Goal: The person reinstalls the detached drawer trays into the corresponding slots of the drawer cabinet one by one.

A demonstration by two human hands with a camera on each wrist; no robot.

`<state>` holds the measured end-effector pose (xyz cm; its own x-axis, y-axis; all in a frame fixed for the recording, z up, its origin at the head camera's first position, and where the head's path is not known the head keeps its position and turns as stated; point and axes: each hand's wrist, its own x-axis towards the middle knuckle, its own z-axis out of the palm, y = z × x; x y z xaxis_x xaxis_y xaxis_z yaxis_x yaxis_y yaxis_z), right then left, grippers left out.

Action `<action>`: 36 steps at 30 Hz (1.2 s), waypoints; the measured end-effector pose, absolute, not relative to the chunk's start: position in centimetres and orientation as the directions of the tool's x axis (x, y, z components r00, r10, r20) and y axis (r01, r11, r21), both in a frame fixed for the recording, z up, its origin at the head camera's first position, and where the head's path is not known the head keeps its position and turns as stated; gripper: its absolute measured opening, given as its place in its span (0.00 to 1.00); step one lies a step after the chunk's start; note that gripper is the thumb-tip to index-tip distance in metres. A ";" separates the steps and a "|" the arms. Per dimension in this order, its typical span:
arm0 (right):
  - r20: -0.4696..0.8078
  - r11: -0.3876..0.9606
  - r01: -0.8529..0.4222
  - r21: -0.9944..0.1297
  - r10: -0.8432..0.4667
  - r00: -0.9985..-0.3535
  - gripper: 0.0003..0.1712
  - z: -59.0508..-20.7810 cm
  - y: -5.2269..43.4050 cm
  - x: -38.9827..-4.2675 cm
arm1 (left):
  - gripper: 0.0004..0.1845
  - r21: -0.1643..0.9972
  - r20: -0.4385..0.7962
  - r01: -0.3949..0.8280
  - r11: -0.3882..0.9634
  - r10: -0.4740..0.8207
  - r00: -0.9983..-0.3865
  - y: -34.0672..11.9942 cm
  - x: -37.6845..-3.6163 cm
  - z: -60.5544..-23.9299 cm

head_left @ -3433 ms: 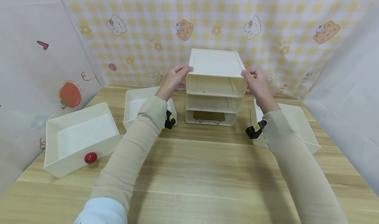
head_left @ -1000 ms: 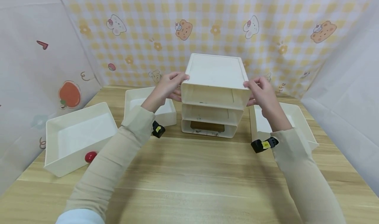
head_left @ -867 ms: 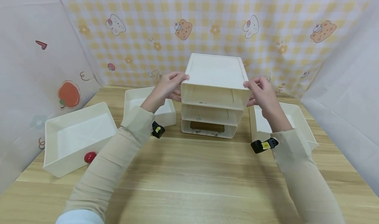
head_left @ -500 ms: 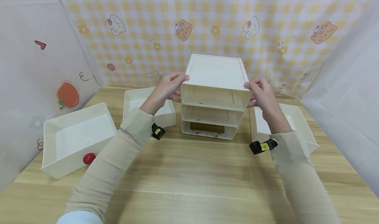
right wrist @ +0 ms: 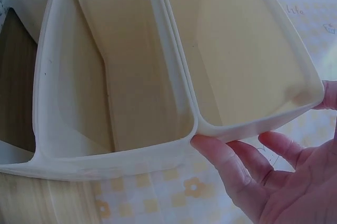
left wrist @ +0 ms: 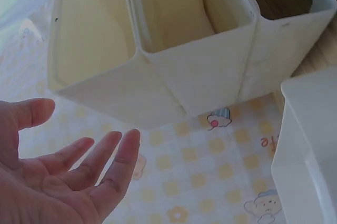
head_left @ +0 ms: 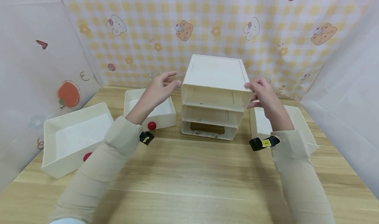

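A cream three-slot drawer frame (head_left: pixel 215 73) stands at the middle back of the wooden table, all of its slots empty (right wrist: pixel 131 77). My left hand (head_left: pixel 161 85) hovers open just left of the frame, palm up and touching nothing (left wrist: pixel 68 176). My right hand (head_left: pixel 260 91) lies against the frame's right wall. Its thumb (right wrist: pixel 210 153) touches the front rim and its fingers are spread and fairly straight. Under my left wrist sits a cream drawer (head_left: pixel 161 112) with a red knob (head_left: pixel 152 125).
A larger cream drawer (head_left: pixel 74 136) with a red knob (head_left: pixel 86 156) lies at the far left. Another drawer (head_left: pixel 296 125) sits right of the frame, behind my right wrist. Patterned cloth walls close in the back and both sides. Bare table (head_left: pixel 192 178) lies in front.
Both hands pulled the frame toward me. Since half a second ago my left hand has let go of its left side and drawn back open. The right hand stays on the right side.
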<state>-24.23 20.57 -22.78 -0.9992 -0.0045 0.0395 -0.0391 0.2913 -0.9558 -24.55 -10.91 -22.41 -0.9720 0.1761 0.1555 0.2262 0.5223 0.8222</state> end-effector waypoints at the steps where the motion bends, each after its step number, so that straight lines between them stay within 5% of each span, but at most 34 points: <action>1: 0.042 0.290 -0.041 -0.956 -0.004 -0.999 0.09 -22.8 20.6 -24.2 | 0.28 0.811 0.164 0.235 0.536 0.178 -0.970 -11.3 -24.3 -22.4; 36: 0.078 0.261 -0.072 -0.963 0.014 -0.997 0.06 -23.1 20.5 -24.1 | 0.25 0.698 0.251 0.067 0.713 -0.156 -0.955 -27.7 -13.2 -23.7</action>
<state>-24.06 20.55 -23.11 -0.9969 0.0139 0.0781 -0.0718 0.2606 -0.9628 -13.19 -27.71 -23.73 -0.9554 -0.1562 0.2506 0.0667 0.7127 0.6983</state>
